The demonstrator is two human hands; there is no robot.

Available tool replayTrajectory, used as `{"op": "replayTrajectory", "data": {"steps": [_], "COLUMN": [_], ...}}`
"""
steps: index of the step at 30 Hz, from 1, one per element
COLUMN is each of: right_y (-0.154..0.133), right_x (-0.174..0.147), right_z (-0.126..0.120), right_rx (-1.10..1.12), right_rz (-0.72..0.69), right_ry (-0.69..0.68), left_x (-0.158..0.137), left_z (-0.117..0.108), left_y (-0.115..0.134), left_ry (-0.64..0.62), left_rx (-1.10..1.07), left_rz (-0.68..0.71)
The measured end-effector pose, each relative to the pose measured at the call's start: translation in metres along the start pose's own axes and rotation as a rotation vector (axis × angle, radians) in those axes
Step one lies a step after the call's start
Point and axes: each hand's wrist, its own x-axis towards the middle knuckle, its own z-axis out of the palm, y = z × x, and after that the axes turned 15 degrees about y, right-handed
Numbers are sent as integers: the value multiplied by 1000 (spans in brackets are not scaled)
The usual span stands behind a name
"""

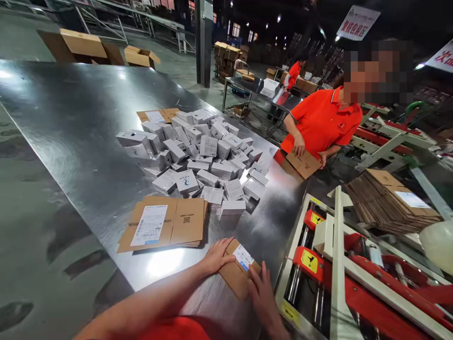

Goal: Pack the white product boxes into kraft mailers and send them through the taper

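A small brown cardboard carton (pixel 234 277) with a white and blue shipping label (pixel 243 257) lies at the near edge of the steel table, right in front of me. My left hand (pixel 218 256) grips its upper left side, thumb on the top face and fingers over the far edge. On the carton's right side, my right hand (pixel 261 287) holds the edge with thumb and fingers. Just beyond my left hand is a stack of flat labelled cardboard blanks (pixel 184 222). Farther back, a heap of small white boxes (pixel 208 146) covers the middle of the table.
To my right stands a roller sealing machine (pixel 311 264) with red and white parts. Behind it is a pile of folded cardboard (pixel 389 203). Across the table, a co-worker in a red shirt (pixel 322 123) holds a cardboard piece (pixel 303 163). Open cartons (pixel 85 45) sit past the far edge.
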Motion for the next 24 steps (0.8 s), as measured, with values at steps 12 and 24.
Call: {"op": "replayTrajectory", "data": {"steps": [12,24], "right_y": [34,95], "right_x": [36,16], "right_z": [45,158], "right_rx": [245,-120], "right_rz": [157,-201], "right_ry": [764,573], "left_x": [73,213], "left_z": [28,172], "left_y": [67,235], "left_ry": [234,-11], "left_rx": [3,-7], "left_rz": [-222,-77]}}
